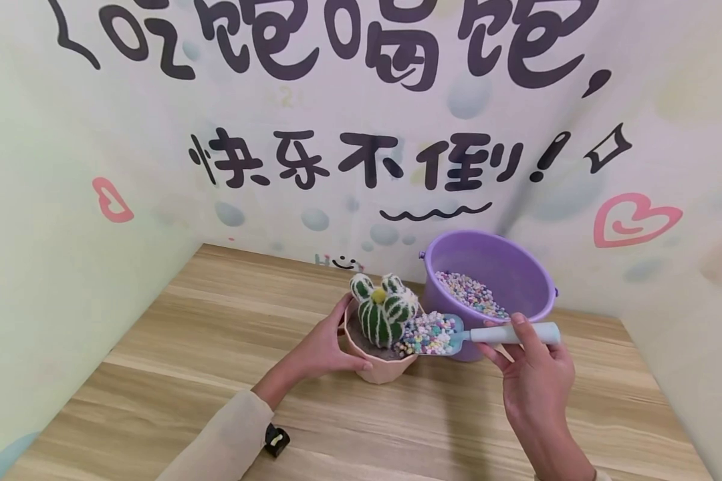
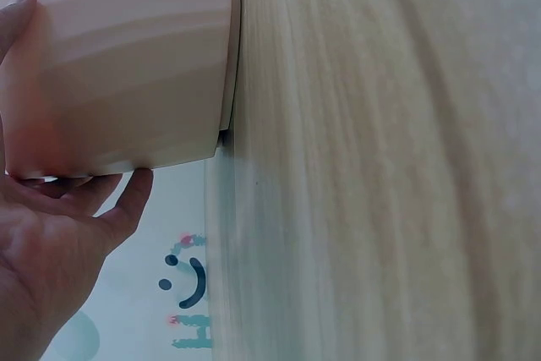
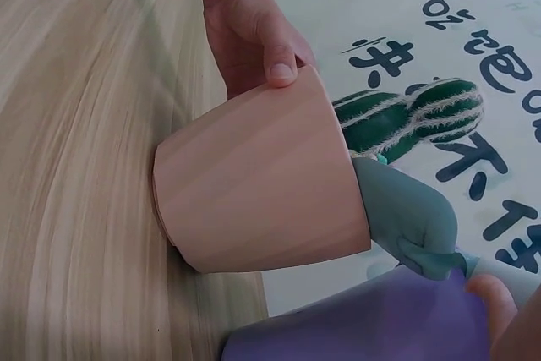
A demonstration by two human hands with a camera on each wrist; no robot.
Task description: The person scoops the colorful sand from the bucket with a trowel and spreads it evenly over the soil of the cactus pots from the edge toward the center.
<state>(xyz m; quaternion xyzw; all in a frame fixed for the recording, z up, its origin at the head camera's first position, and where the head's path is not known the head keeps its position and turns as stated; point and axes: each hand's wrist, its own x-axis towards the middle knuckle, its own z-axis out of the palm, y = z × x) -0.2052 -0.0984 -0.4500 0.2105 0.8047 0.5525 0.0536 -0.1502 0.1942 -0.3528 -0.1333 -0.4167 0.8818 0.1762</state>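
Cream sleeve [image 1: 219, 437] on the left forearm comes nearest, with one small black piece [image 1: 277, 439] at its edge; a sliver of a second sleeve shows at the lower right. Two hands are at work over one wooden table [image 1: 216, 334]. The left hand [image 1: 327, 344] grips one pink pot [image 1: 380, 372], its thumb at the near side and its fingers curled round the far side. The pot stands upright on the table, and one green cactus [image 1: 378, 327] with white fuzzy ribs rises from its brown filling [image 1: 358, 337]. One yellow ball [image 1: 378, 296] sits among the cactus's lobes, which overlap too much for a sure count.

The right hand [image 1: 538, 374] is clamped on the handle of one pale blue scoop [image 1: 464, 336], fingers and thumb about it. The scoop's blade, heaped with pastel beads [image 1: 432, 332] too many to number, reaches over the pot's right rim beside the cactus. A few darker beads lie on the filling at its lip.

One purple bucket [image 1: 508, 274] stands just behind the pot and to its right; whether the two touch is hard to tell. Two knobs stick out from its rim, one on each side, and more beads lie inside it.
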